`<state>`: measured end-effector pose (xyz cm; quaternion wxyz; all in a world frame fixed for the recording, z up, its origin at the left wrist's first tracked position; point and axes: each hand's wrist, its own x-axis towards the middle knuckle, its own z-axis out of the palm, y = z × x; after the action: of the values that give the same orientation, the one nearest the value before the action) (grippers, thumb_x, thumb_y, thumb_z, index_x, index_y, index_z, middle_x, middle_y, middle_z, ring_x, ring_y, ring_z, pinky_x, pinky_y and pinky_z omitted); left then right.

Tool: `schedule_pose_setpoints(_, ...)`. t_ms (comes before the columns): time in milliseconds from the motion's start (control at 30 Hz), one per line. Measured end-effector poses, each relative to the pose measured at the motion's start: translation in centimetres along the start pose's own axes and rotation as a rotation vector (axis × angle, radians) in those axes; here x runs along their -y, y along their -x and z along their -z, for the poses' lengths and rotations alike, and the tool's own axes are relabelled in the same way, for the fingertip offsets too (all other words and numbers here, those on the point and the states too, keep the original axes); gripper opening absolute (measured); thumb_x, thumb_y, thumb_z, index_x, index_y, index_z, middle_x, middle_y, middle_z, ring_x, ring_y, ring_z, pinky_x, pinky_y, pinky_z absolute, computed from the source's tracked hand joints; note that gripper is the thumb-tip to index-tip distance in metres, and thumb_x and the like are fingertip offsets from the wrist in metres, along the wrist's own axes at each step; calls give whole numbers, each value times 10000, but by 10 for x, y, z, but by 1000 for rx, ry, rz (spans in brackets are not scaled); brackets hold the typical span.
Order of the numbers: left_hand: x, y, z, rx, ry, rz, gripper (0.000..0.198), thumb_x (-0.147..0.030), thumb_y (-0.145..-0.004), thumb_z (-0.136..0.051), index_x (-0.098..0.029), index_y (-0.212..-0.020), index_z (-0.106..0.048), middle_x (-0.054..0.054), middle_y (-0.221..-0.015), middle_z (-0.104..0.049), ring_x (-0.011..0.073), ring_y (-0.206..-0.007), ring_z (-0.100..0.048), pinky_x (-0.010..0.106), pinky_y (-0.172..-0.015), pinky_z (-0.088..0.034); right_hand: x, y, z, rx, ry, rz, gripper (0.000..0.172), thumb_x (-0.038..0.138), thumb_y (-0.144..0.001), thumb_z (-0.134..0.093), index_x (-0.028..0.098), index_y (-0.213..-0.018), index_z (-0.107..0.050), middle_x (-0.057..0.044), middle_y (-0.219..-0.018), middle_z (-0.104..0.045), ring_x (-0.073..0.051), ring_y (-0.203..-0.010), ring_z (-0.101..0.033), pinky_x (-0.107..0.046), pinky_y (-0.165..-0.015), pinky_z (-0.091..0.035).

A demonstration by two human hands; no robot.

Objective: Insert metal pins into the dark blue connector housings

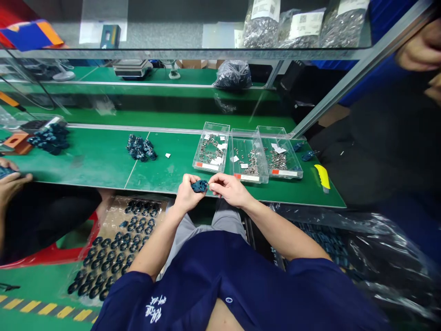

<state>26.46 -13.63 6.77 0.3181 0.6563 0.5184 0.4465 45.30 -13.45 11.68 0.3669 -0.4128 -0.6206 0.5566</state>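
1. Head view: green workbench [172, 172].
2. Three clear trays [246, 178], holding small metal pieces [253, 163], stand beyond the hands.
3. Right hand [230, 188]: thumb and forefinger close together beside the dark blue part [199, 186]; whether they grip anything, I cannot tell.
4. Left hand [189, 194]: fingers clamped on that part.
5. Dark blue part: between both hands, at the bench's near edge.
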Motion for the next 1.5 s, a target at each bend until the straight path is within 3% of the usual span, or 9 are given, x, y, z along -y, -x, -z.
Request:
schedule_pose_setpoints(100, 0, 0, 0, 40, -10, 42, 546, -241, -686, -742, -185, -1150, -461, 59, -981, -655, 210, -879, -659, 345, -813, -514, -9, 1, -10, -15, -6, 10, 185, 378, -854, -644, 195, -884, -636, 10, -737, -617, -109, -575, -551, -242, -558, -472)
schedule_pose_setpoints(200, 0, 0, 4, 182, 15, -77, 666, -240, -742, -698, -163, -1349, -436, 136, -1227, -615, 274, -1150, -608, 416, -1004, -468, -14, -1, -12, -45, -11, 41, 174, 370, -865, -631, 200, -902, -635, 6, -805, -624, -109, -615, -558, -249, -600, -486)
schedule_pose_setpoints(300, -1, 0, 7, 290, 83, -177, 525, -266, -844, -615, -171, -1346, -496, 148, -1327, -565, 281, -1256, -539, 428, -1091, -411, -14, -4, -7, -70, 20, 68, 171, 367, -869, -623, 203, -912, -645, -3, -843, -632, -118, -662, -548, -248, -614, -478)
schedule_pose_setpoints(500, 5, -1, 4, 167, 15, -133, 356, -303, -864, -636, -190, -1196, -573, 101, -1099, -631, 227, -982, -624, 339, -856, -513, -6, -3, 1, -85, 151, 80, 176, 343, -849, -623, 177, -862, -681, -6, -785, -651, -126, -681, -539, -246, -631, -417)
schedule_pose_setpoints(800, 11, -2, 1, 58, -312, -424, 416, -192, -880, -593, -169, -1293, -552, 146, -1210, -632, 268, -1123, -580, 433, -984, -482, -12, -10, 2, -84, 251, -50, 196, 316, -768, -645, 133, -792, -713, 7, -649, -597, -96, -579, -467, -220, -554, -358)
schedule_pose_setpoints(1100, 12, -6, -1, 62, -474, -530, 414, -249, -911, -591, -158, -1313, -561, 166, -1184, -657, 285, -1091, -601, 431, -949, -506, -15, -11, 5, -191, 307, -64, 122, 242, -730, -646, 130, -704, -686, 16, -612, -592, -84, -562, -482, -199, -528, -350)
schedule_pose_setpoints(1200, 13, -9, -1, 78, -466, -540, 409, -252, -909, -597, -154, -1305, -570, 164, -1188, -665, 282, -1093, -607, 425, -950, -507, -21, -14, 5, -213, 197, -113, 83, 209, -711, -688, 130, -702, -666, 27, -583, -582, -76, -534, -494, -182, -493, -357)
schedule_pose_setpoints(1367, 15, -13, -9, 115, -337, -510, 381, -253, -890, -617, -170, -1262, -604, 139, -1176, -686, 270, -1093, -632, 423, -971, -509, -29, -16, 11, -179, -228, -324, 187, 119, -672, -766, 130, -768, -606, 38, -545, -601, -88, -481, -566, -163, -429, -428)
schedule_pose_setpoints(1500, 14, -16, -22, 167, -227, -442, 349, -277, -869, -647, -189, -1207, -631, 112, -1140, -703, 250, -1062, -660, 398, -957, -524, -31, -10, 25, -156, -355, -394, 184, 41, -672, -767, 110, -735, -609, 16, -538, -629, -82, -472, -597, -137, -418, -457)
